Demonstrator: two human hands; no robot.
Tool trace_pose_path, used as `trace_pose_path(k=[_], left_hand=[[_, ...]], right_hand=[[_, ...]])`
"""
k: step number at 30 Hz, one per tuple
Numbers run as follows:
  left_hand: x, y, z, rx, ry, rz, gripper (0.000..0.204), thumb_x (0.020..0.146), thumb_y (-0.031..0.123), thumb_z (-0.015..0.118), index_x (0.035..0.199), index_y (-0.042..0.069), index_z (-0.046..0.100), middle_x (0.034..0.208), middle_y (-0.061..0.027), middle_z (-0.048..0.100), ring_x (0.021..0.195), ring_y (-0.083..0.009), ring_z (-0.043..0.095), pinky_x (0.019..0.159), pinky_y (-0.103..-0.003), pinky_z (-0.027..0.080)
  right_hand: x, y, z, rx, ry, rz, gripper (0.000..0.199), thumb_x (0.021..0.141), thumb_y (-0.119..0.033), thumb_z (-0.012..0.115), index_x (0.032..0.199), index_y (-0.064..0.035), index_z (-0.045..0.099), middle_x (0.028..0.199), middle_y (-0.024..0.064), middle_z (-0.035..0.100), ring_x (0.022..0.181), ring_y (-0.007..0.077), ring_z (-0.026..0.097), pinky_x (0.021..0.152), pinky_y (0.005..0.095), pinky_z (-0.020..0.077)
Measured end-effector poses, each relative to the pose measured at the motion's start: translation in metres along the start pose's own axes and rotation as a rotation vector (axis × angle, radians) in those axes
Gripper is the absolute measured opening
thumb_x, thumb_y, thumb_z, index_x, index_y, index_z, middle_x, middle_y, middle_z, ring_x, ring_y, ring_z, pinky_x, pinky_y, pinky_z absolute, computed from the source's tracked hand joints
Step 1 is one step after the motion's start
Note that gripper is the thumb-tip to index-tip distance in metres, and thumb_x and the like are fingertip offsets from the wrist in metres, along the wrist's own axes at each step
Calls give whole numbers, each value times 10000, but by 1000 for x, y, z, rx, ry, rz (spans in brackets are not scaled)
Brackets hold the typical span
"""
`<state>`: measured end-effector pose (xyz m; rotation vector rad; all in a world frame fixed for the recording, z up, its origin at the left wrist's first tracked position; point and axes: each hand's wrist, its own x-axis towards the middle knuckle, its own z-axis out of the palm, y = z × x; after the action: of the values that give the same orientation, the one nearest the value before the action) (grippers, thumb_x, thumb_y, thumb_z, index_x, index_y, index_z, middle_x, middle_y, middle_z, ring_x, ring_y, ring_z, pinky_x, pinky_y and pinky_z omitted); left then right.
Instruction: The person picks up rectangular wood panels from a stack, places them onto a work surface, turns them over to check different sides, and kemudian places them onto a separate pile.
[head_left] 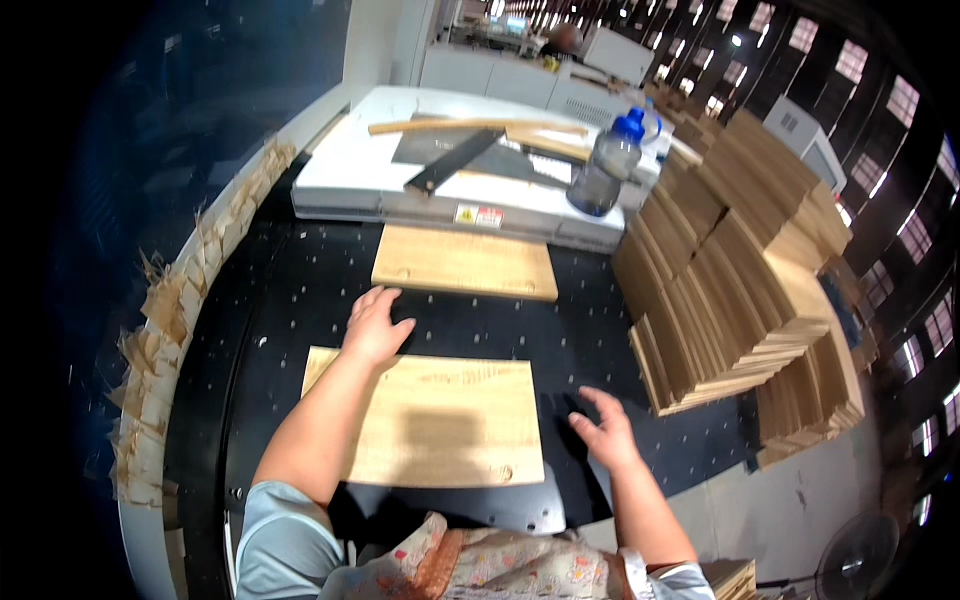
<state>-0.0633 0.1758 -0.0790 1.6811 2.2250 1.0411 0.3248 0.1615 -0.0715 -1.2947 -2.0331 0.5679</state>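
Head-worn, looking steeply down and forward over the black bench from close above; fisheye bending edges; single view only.

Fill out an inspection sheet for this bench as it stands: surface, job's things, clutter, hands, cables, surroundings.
Surface: black table dotted with small holes, pale rim at left.
Job's things: near wooden board lies flat before the person; far wooden board lies flat against the white machine.
Clutter: stacks of boards at right; water bottle, dark metal pieces and wood strips on the machine; wood offcuts along the left rim.
Hands: left hand open, resting at the near board's far left edge; right hand open, just right of that board, holding nothing.
Cables: nothing seen.
Surroundings: factory hall, windows, floor fan lower right.
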Motion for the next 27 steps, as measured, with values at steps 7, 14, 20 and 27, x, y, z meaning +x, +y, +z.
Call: trace_pose_path(k=[7, 14, 20, 27], left_hand=[[46, -62, -15, -30, -106, -280, 760, 728, 326, 696, 1363, 62, 374, 1440, -179, 320, 1351, -321, 259, 1101, -369, 251], [60, -57, 6, -93, -252, -275, 842, 702, 427, 692, 1393, 103, 336, 1426, -186, 349, 1402, -268, 161, 1113, -508, -1], [61, -54, 6, -218, -224, -338, 728, 752, 374, 678, 1349, 73, 391, 1406, -161, 385, 1377, -277, 212, 1118, -465, -20], [32, -72, -13, -783, -29, -339, 441, 790, 197, 681, 1149, -5, 525, 1099, -151, 583, 1028, -210, 535, 905, -300, 402]], right_hand=[[113, 44, 50, -141, -9, 236, 682, 739, -279, 718, 1292, -4, 430, 1268, 247, 489, 1204, 373, 447, 1014, 414, 362], [205, 72, 79, -101, 53, 319, 874, 703, -314, 744, 1387, 6, 304, 1355, 244, 418, 1276, 370, 381, 1083, 410, 267], [209, 57, 97, 288, -30, 421, 809, 757, -212, 713, 1407, -6, 278, 1351, 223, 437, 1269, 320, 405, 1061, 354, 290], [151, 7, 70, 774, 14, 457, 689, 828, -105, 628, 1377, 86, 257, 1295, 199, 484, 1209, 248, 454, 1027, 316, 328]])
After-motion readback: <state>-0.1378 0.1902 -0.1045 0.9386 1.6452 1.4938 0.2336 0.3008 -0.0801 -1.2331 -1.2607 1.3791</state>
